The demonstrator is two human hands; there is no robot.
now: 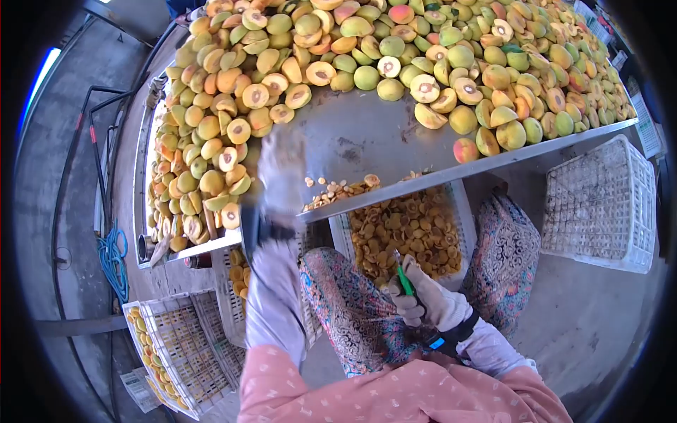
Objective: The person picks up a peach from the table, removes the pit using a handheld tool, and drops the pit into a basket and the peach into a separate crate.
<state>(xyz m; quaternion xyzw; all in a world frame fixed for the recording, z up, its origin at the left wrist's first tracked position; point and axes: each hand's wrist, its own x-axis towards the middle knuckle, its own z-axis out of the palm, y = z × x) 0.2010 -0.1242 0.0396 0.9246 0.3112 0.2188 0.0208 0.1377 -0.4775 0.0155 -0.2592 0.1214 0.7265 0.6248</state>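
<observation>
My left hand, in a pale glove, reaches over the front left of the metal table. It is smeared by motion, so its fingers and anything in them cannot be made out. Halved and whole peaches lie just beyond it, some with the pit showing. To its right, small pale pieces are gathered along the table's front edge. Lower down, my gloved right hand is closed around a green-handled tool with a short metal tip pointing up. This hand is held above my lap, in front of a crate of peach halves.
A white plastic crate stands on the floor at right. At lower left, another white crate is tilted beside yellow fruit. A blue hose lies coiled by the table's left side. The table's raised metal rim runs above my knees.
</observation>
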